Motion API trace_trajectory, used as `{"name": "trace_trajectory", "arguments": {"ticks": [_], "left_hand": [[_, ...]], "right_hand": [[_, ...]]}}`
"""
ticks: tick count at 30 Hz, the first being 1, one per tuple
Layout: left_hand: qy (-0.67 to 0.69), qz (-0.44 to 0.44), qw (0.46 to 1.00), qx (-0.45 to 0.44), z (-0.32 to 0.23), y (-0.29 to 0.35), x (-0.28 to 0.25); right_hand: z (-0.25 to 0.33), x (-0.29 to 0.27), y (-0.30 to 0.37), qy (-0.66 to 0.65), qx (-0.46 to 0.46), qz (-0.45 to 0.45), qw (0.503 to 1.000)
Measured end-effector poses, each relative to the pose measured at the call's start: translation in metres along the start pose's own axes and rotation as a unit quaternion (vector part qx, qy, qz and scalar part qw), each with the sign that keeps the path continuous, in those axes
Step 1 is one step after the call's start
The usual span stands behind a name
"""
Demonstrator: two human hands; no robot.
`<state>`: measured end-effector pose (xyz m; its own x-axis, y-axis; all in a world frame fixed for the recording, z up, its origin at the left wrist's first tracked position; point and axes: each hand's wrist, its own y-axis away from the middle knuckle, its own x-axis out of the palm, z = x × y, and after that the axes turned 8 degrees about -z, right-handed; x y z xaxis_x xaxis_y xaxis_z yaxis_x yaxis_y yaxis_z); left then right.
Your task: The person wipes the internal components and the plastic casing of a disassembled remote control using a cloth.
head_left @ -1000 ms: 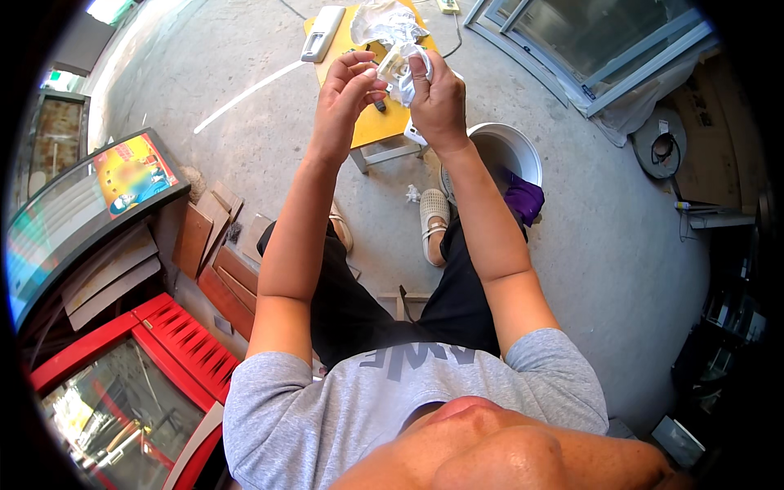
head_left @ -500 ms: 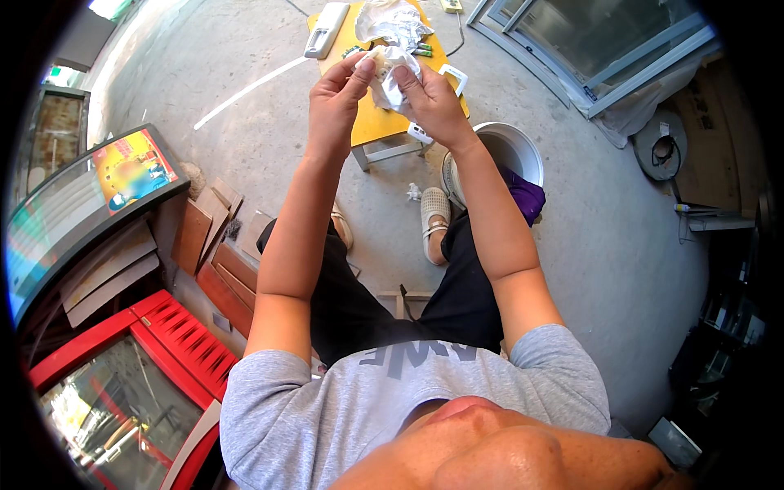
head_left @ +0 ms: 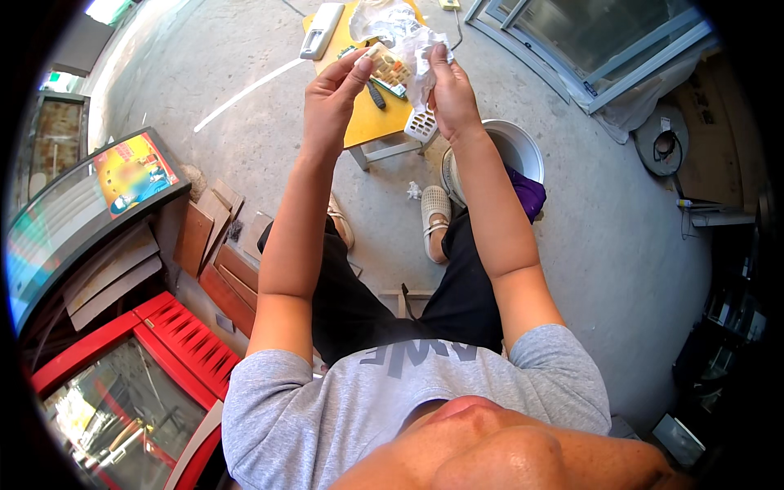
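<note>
My left hand (head_left: 336, 96) pinches the left edge of a small tan circuit board (head_left: 390, 67) with its fingers and thumb, above the yellow low table (head_left: 367, 128). My right hand (head_left: 452, 96) grips a crumpled white tissue (head_left: 421, 61), which hangs down just right of the board. A dark screwdriver-like handle (head_left: 376, 95) lies on the table beneath the board. By my right hand, at the table's near right corner, is a white slotted plastic piece (head_left: 420, 124). A long white remote-control casing (head_left: 322, 31) lies at the table's far left.
More crumpled white wrapping (head_left: 384, 18) sits at the far side of the table. Right of the table stands a white bucket (head_left: 523, 145) with a purple cloth (head_left: 525, 194) at its rim. Wood boards (head_left: 231, 278) and a red-framed cabinet (head_left: 167, 351) are at left.
My right hand has moved right and slightly up, drawing the tissue off the circuit board. The board's face now shows in my left hand, which has barely moved.
</note>
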<state>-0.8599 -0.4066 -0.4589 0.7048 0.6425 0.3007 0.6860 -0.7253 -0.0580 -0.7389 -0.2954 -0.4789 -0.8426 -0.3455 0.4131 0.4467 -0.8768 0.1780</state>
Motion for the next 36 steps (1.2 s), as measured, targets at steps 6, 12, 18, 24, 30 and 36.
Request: {"name": "trace_trajectory", "arguments": {"ticks": [6,12,18,24,30,36], "left_hand": [[0.022,0.141,0.990,-0.002,0.003,-0.012,-0.020],[0.071,0.226,0.970,-0.061,-0.007,-0.011,-0.022],[0.052,0.156,0.986,0.007,0.006,-0.005,-0.008],[0.036,0.110,0.990,0.085,0.012,-0.004,-0.003],[-0.004,0.087,0.995,0.057,0.003,-0.001,-0.002],[0.157,0.171,0.965,-0.122,0.004,-0.006,-0.006]], "right_hand": [[0.001,-0.015,-0.012,-0.095,0.022,-0.040,0.994],[0.018,-0.001,0.011,-0.089,0.045,0.094,0.991],[-0.006,0.017,0.024,0.117,-0.046,0.146,0.981],[-0.002,0.014,0.027,0.285,-0.366,0.109,0.879],[0.004,0.014,0.027,0.445,-0.404,0.042,0.799],[0.001,0.017,0.022,0.418,-0.456,-0.015,0.785]]}}
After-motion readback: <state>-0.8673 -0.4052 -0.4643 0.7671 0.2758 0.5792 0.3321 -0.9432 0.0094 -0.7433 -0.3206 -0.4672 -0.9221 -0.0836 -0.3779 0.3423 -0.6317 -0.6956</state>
